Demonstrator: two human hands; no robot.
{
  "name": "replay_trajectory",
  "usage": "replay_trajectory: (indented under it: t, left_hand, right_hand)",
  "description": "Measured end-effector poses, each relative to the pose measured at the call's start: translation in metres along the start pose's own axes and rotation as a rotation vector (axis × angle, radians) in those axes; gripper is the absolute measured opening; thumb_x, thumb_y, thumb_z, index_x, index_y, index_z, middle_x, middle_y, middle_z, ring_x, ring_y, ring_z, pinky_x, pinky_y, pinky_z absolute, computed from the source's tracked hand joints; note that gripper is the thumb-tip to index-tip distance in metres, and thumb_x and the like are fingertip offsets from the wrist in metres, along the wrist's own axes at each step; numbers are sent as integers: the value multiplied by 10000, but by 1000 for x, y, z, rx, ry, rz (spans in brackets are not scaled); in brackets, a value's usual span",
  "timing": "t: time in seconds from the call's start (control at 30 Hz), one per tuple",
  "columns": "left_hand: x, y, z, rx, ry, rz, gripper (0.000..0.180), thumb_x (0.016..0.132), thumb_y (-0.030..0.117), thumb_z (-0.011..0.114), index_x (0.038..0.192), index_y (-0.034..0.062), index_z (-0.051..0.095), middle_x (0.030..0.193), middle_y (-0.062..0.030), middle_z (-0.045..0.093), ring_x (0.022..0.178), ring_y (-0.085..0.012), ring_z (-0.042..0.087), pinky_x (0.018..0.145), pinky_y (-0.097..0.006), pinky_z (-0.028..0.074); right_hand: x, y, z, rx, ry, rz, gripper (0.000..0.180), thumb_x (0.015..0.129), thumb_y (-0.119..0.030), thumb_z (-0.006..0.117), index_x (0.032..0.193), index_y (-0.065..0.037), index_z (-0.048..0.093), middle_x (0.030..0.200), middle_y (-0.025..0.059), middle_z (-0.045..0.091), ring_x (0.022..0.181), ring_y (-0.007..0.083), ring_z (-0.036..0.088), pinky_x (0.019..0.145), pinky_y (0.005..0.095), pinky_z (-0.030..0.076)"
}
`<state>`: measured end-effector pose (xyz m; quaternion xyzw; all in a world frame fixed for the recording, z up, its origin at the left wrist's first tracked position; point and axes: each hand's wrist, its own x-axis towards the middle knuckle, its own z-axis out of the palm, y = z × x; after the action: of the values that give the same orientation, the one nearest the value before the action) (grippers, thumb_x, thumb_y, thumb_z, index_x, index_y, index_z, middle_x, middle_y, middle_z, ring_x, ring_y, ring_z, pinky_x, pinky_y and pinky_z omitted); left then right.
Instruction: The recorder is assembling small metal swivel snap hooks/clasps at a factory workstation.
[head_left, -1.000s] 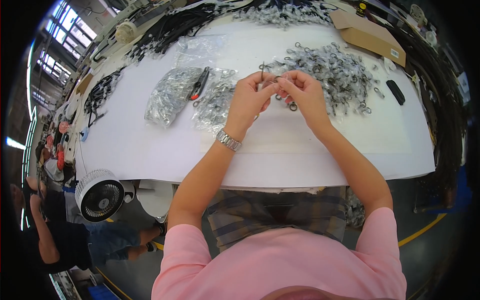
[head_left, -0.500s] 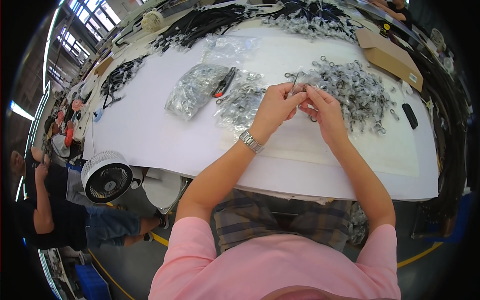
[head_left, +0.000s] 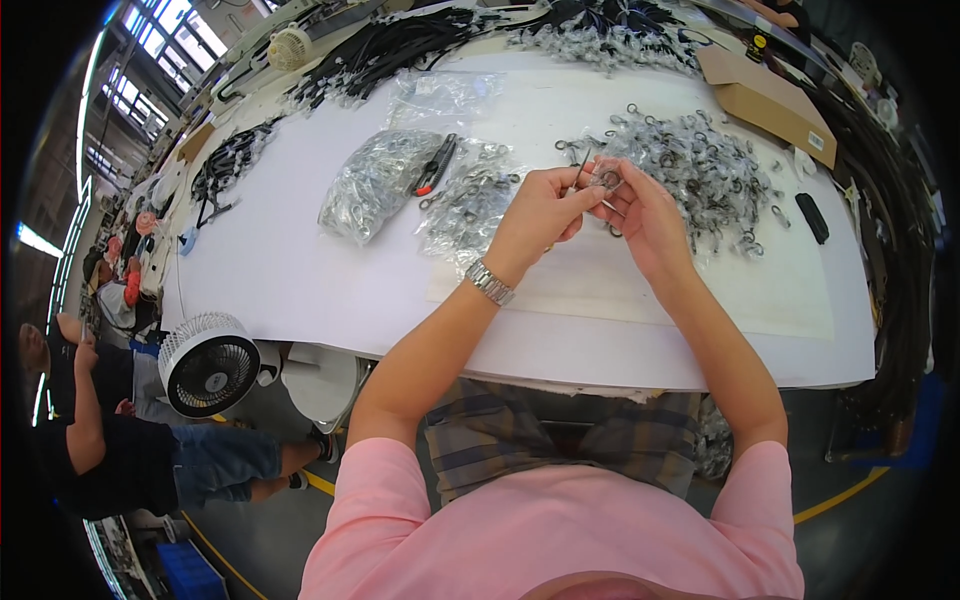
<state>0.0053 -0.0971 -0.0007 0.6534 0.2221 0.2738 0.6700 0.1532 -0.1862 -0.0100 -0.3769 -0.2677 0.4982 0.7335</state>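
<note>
My left hand [head_left: 545, 215], wearing a metal watch [head_left: 489, 283], is closed round a slim pointed metal tool [head_left: 581, 168]. Its dark tip sticks up past my fingers; the rest is mostly hidden, so its kind is unclear. Beside it my right hand [head_left: 652, 222] is turned partly palm up, fingers curled. A dark metal ring [head_left: 609, 180] with clear plastic about it rests at those fingertips, close to the tool. Just beyond the right hand spreads a pile of plastic-wrapped metal ring fittings [head_left: 705, 170]. Left of my hands lies a smaller heap of similar fittings [head_left: 470, 205].
A full clear plastic bag [head_left: 370, 190] and a red-and-black utility knife [head_left: 436, 166] lie to the left. An open cardboard box [head_left: 770, 105] and a black object [head_left: 812, 218] are at the right. Black straps [head_left: 390, 55] line the far side. A fan [head_left: 210, 370] stands by another person.
My fingertips were pressed together; now my right hand has turned and loosened, showing the ring. The tool's tip still points up. The view has shifted slightly.
</note>
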Motion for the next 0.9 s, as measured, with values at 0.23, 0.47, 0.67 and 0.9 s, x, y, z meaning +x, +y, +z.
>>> replay_trajectory:
  t: [0.23,0.47,0.67,0.9]
  left_hand:
    - [-5,8,2,7,-1,9,161,964,184,707,960,23,721,724,1,679,477,-6,454,401,-186,256]
    - [-7,6,2,55,-19,-3,163,952,177,717,963,15,722,722,4,681,477,-9,447,407,-191,259]
    - [-4,9,5,108,4,-8,206,956,165,709,1065,-9,716,774,-29,712,495,-6,448,418,-185,283]
    - [-4,7,2,102,76,27,208,961,153,704,1076,-20,712,785,-30,707,484,-2,425,410,-182,281]
  right_hand:
    - [0,6,0,-66,-47,3,338,1055,-291,580,1218,-15,686,1004,25,720,813,97,613,778,249,515]
    - [-3,4,-4,-124,-42,49,333,1055,-309,581,1175,-23,701,956,7,704,787,89,604,750,239,500]
    - [-1,-2,-8,-62,-30,51,328,1058,-317,574,1145,-29,704,972,26,719,790,105,627,782,268,507]
    - [1,6,-6,-76,-34,39,298,1043,-303,599,1118,-38,714,991,29,734,845,115,675,846,274,522]
